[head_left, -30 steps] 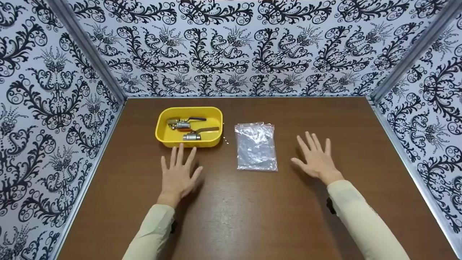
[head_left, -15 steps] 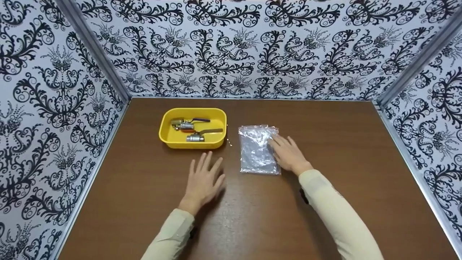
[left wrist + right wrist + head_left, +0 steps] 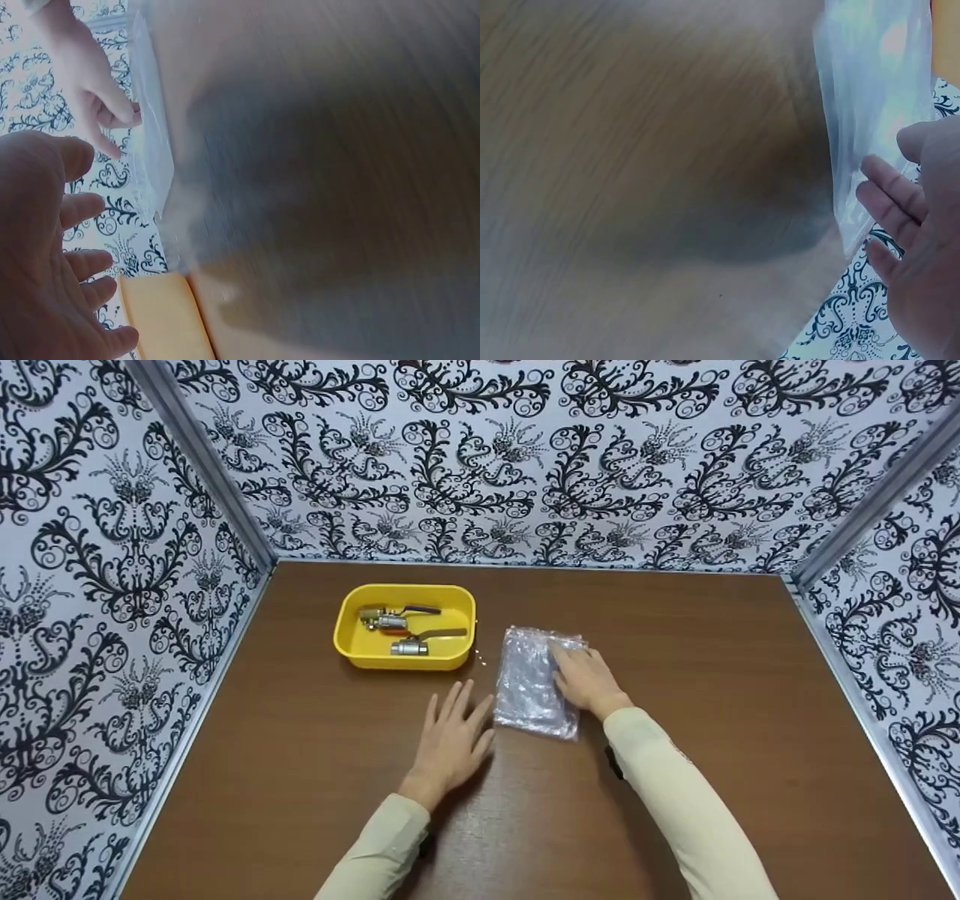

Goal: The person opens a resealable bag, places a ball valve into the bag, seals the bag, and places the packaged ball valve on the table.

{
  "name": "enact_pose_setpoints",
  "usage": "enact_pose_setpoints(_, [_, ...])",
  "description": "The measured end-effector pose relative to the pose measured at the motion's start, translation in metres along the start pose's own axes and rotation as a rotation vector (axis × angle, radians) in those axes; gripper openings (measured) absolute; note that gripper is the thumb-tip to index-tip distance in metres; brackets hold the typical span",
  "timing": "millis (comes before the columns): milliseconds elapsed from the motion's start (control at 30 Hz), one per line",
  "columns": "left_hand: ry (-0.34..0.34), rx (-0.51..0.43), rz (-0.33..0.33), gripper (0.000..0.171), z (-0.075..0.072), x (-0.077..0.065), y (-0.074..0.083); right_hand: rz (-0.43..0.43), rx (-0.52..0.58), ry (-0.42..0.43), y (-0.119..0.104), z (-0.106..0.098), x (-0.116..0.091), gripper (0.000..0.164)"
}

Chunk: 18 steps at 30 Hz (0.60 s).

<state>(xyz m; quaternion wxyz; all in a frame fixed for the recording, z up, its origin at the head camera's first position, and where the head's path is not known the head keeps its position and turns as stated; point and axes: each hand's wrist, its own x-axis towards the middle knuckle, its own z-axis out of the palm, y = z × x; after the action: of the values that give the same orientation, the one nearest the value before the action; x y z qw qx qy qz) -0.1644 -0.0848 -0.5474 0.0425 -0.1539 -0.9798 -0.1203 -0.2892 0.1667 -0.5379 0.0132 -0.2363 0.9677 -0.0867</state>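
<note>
On the brown table lies a clear, shiny plastic bag, turned slightly askew; whether several are layered there, I cannot tell. My right hand rests over its right side, fingers touching the plastic. In the right wrist view those fingers are lightly bent against the bag, with the thumb apart from them. My left hand hovers just left of the bag's near corner, fingers spread and holding nothing. The left wrist view shows the left hand's palm with a gap between it and the bag.
A yellow tray stands at the back left, holding several metal ball valves with lever handles. Small white bits lie beside it. Patterned panels wall in the table at the back and both sides.
Both hands have moved inward toward the bag. The right hand has come onto its right side, and the bag has turned a little. The left hand has shifted right, away from the tray.
</note>
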Motion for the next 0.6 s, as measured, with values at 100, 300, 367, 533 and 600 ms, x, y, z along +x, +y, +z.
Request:
enact_pose_setpoints(100, [0.006,-0.003,0.012,0.054,0.001,0.002,0.003,0.015,-0.010,0.030,-0.001,0.001,0.002,0.052])
enact_pose_setpoints(300, [-0.005,-0.013,0.015,0.055,0.001,0.004,0.009,0.112,0.059,0.094,0.000,0.006,0.011,0.055])
enact_pose_setpoints(367, [-0.012,-0.017,0.013,0.055,0.001,0.005,0.010,0.145,0.093,0.092,0.001,0.006,0.014,0.060])
enact_pose_setpoints(533, [-0.011,-0.024,0.009,0.054,0.001,0.005,0.011,0.169,0.112,0.039,0.001,0.006,0.018,0.069])
enact_pose_setpoints(600, [0.001,-0.028,0.012,0.053,0.001,0.005,0.012,0.165,0.102,0.022,0.001,0.006,0.019,0.070])
